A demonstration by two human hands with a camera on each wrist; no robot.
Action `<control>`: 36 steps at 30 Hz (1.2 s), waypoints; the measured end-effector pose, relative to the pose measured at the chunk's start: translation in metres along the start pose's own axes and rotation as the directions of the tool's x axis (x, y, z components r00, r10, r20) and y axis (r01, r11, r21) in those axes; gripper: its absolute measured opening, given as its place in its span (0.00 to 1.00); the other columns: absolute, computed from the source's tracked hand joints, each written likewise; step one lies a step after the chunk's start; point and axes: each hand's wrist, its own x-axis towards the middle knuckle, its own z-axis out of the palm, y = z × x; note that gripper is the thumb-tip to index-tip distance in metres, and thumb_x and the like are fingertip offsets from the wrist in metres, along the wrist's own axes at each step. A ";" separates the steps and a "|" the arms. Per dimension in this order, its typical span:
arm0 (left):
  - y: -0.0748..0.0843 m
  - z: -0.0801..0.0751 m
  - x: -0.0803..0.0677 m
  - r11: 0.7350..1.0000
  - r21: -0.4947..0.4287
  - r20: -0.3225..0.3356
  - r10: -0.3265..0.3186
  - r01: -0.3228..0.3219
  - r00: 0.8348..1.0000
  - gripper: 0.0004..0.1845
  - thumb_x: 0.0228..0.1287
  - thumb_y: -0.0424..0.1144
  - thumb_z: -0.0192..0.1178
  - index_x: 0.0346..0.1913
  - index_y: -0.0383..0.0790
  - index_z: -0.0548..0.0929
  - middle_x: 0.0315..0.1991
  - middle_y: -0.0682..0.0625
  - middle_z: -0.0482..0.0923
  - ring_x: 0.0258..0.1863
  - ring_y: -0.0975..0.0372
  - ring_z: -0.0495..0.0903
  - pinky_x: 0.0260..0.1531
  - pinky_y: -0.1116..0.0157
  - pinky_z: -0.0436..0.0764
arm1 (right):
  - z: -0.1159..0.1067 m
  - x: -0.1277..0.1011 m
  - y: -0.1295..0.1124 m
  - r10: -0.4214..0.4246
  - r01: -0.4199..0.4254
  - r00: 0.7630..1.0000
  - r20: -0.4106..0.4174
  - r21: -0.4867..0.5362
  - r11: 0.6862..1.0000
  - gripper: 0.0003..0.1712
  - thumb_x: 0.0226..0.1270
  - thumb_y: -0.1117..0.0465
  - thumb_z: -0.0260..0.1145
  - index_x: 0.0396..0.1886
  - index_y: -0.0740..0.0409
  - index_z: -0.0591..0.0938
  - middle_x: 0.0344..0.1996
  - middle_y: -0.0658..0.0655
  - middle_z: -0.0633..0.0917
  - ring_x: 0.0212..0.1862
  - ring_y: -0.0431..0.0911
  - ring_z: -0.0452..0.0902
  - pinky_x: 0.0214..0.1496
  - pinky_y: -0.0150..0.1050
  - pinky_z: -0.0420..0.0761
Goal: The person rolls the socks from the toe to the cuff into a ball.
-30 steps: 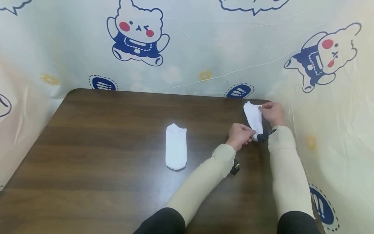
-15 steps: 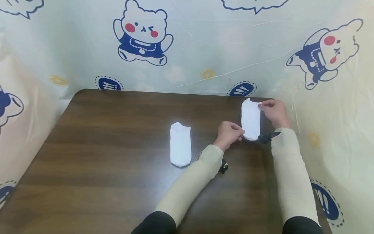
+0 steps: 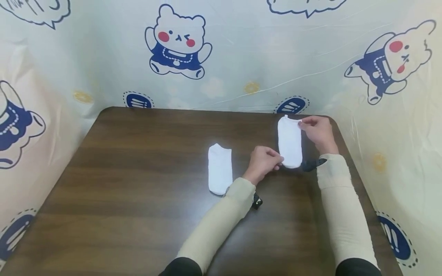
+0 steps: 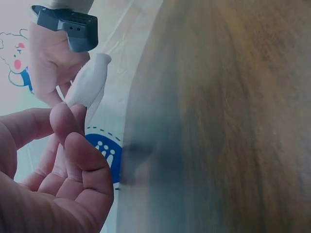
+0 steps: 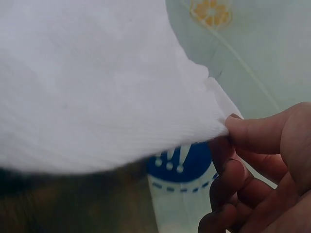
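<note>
A person's two hands hold a white sock (image 3: 289, 142) stretched lengthwise over the far right part of a dark wooden table (image 3: 138, 172). The right hand (image 3: 318, 132) pinches the sock's far end between thumb and fingers, while the left hand (image 3: 262, 163) pinches its near end, fingers curled. A second sock (image 3: 219, 174) lies flat at mid-table, just left of the left forearm. A cartoon-bear sheet (image 3: 241, 53) hangs behind the table.
</note>
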 end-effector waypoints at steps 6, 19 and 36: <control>-0.009 -0.015 -0.015 1.000 0.001 -0.008 0.009 -0.009 1.000 0.05 0.61 0.38 0.73 0.30 0.46 0.86 0.27 0.51 0.83 0.28 0.54 0.85 0.31 0.63 0.82 | 0.011 -0.014 -0.014 -0.038 0.038 0.999 0.014 -0.001 0.999 0.26 0.72 0.46 0.64 0.59 0.59 0.81 0.54 0.61 0.80 0.52 0.56 0.74 0.55 0.52 0.76; -0.024 -0.046 -0.028 1.000 0.021 -0.029 0.016 -0.015 0.999 0.05 0.61 0.37 0.72 0.31 0.46 0.86 0.27 0.50 0.84 0.29 0.49 0.85 0.31 0.60 0.82 | 0.033 -0.032 -0.022 -0.090 0.087 0.994 0.059 0.043 0.995 0.21 0.73 0.49 0.64 0.56 0.59 0.81 0.49 0.60 0.80 0.48 0.56 0.74 0.51 0.49 0.77; -0.038 -0.087 -0.052 0.995 0.090 -0.077 -0.030 0.037 0.997 0.04 0.61 0.37 0.72 0.32 0.41 0.87 0.27 0.46 0.85 0.24 0.50 0.84 0.22 0.64 0.78 | 0.066 -0.049 -0.040 -0.136 0.114 0.983 0.120 0.173 0.978 0.16 0.74 0.54 0.64 0.53 0.58 0.81 0.46 0.59 0.81 0.51 0.60 0.75 0.50 0.48 0.75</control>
